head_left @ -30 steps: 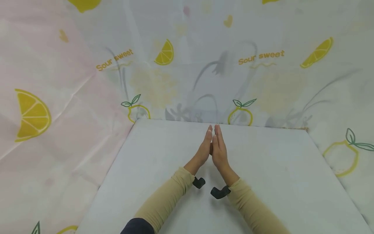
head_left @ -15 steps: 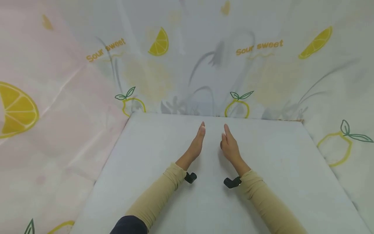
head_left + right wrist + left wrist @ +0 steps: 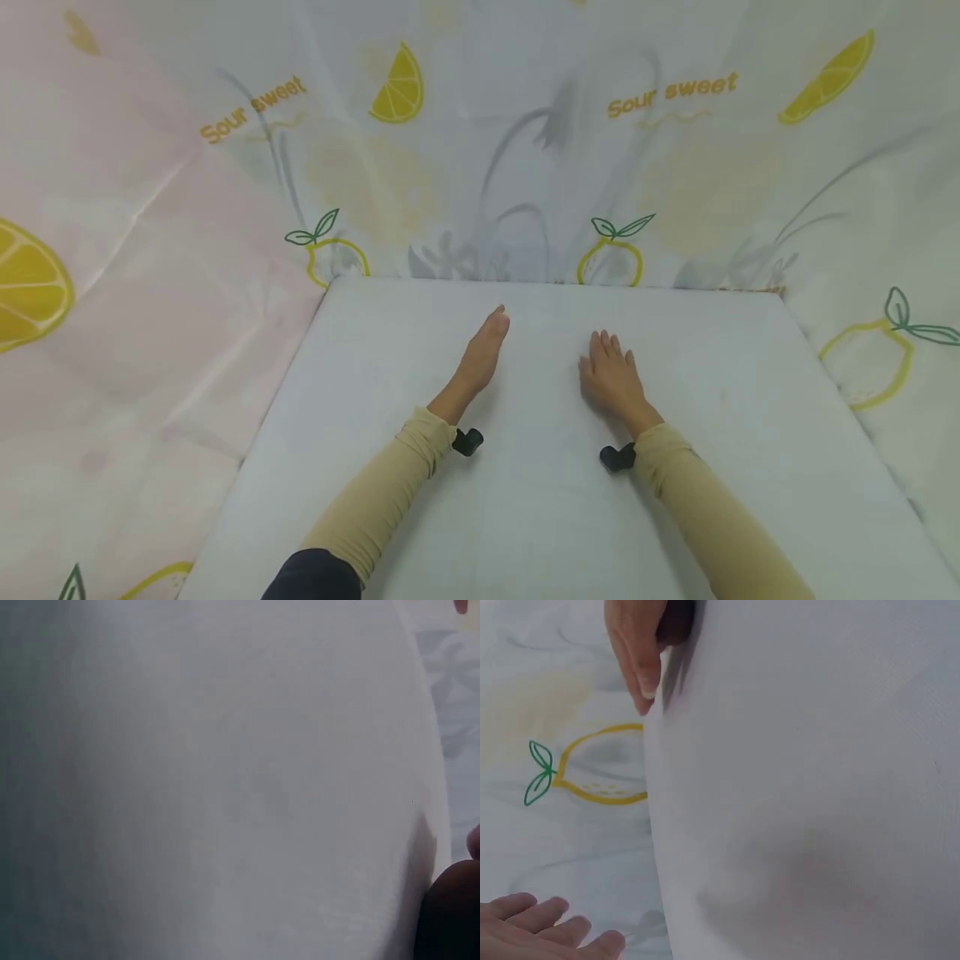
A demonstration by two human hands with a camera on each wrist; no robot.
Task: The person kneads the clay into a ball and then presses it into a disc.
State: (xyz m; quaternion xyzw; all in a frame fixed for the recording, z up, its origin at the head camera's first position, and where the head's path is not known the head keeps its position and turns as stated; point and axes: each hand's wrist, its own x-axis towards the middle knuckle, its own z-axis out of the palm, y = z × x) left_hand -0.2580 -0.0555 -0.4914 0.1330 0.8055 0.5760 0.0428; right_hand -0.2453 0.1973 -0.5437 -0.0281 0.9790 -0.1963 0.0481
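My left hand is held edge-on over the white tabletop, its fingers straight and the thumb side up. To its right, my right hand is turned back up with straight, slightly spread fingers, low over the table. A gap separates the two hands, and neither holds anything. In the left wrist view, the fingers of the left hand reach in at the bottom left, and the right hand shows at the top. Only a dark, partial piece of the right hand appears in the right wrist view.
A lemon-printed cloth hangs behind the table and along its sides. Each wrist carries a small black camera, the left camera and the right camera, on its inner side.
The hands were pressed nearly palm to palm, then moved apart, left hand leftward and right hand rightward. The right hand has turned from edge-on to palm down. The head view has shifted slightly.
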